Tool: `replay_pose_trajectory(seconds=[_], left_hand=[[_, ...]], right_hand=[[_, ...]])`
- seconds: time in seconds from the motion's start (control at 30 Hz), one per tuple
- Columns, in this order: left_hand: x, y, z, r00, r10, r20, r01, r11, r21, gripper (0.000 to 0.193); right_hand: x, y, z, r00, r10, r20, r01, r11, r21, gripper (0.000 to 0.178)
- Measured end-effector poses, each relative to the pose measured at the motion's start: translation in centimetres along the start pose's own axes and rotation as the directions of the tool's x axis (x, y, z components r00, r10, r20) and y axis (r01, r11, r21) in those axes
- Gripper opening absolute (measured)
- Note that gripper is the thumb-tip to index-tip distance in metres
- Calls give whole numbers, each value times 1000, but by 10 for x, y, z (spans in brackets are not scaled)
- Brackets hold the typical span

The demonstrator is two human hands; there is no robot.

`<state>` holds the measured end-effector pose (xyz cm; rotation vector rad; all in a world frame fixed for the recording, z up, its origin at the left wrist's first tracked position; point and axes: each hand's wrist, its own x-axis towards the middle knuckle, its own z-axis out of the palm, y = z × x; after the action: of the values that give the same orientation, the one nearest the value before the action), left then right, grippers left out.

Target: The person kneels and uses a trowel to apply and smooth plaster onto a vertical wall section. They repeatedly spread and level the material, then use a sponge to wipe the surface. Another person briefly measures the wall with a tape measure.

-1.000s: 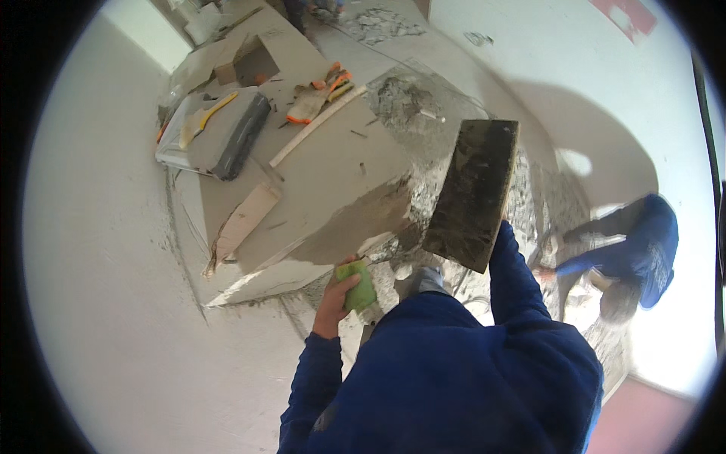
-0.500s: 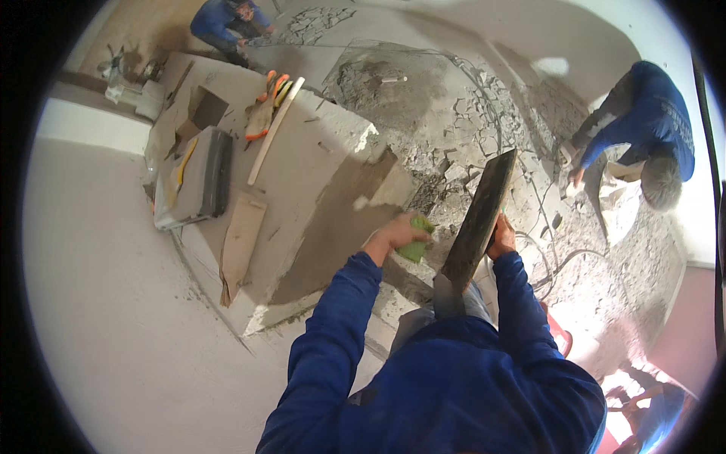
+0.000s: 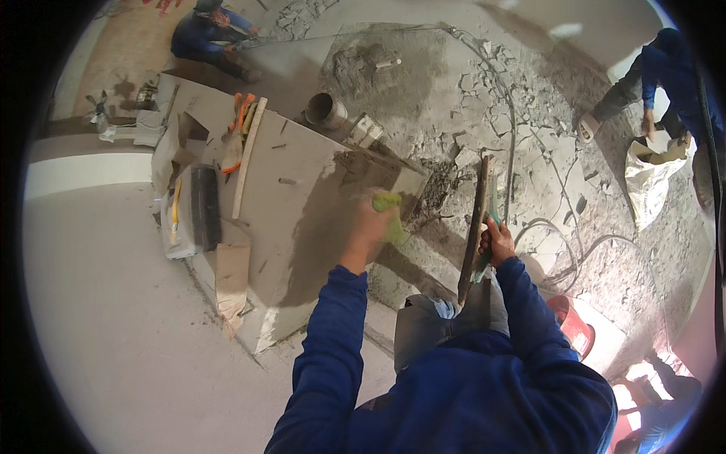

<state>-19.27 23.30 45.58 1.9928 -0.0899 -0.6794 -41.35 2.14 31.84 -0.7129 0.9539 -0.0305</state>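
Observation:
A green sponge is gripped in my left hand, which is smeared by motion over the right end of a raised plastered block. Around the sponge the block's surface has a dark, damp-looking patch. My right hand is closed round the green handle of a long plastering float. The float stands on edge in front of my legs, its dark flat blade seen from the side. Whether the sponge touches the block I cannot tell.
On the block lie orange gloves, a wooden strip, a toolbox and a paper bag. A pipe opening is beyond. Broken rubble, cables and a red bucket lie right. Co-workers surround me; one handles a white sack.
My left hand has moved left and up with the sponge. The float has turned more edge-on, showing its handle. At the right, the co-worker has straightened somewhat beside the sack.

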Motion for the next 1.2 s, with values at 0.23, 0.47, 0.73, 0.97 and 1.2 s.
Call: replay_pose_trajectory(seconds=[0.23, 0.47, 0.73, 0.97, 1.2], left_hand=[[-38, -22, -26, 994, -90, -58, 94, 994, 60, 39], [-107, -208, -27, 938, -346, -3, 340, 922, -184, 47], [-58, -241, -10, 991, -72, 115, 65, 996, 63, 46], [13, -126, -9, 651, 566, -506, -618, 782, 79, 37], [33, -232, 44, 988, 39, -149, 23, 920, 391, 45]], right_hand=[[7, 21, 16, 990, -139, 41, 141, 988, -64, 39], [41, 78, 116, 911, -349, 219, 350, 936, 36, 20], [145, 111, 151, 804, -555, 214, 526, 832, 178, 23], [198, 149, 85, 702, -683, 201, 670, 729, 141, 23], [229, 151, 68, 629, -747, 213, 689, 663, 291, 20]])
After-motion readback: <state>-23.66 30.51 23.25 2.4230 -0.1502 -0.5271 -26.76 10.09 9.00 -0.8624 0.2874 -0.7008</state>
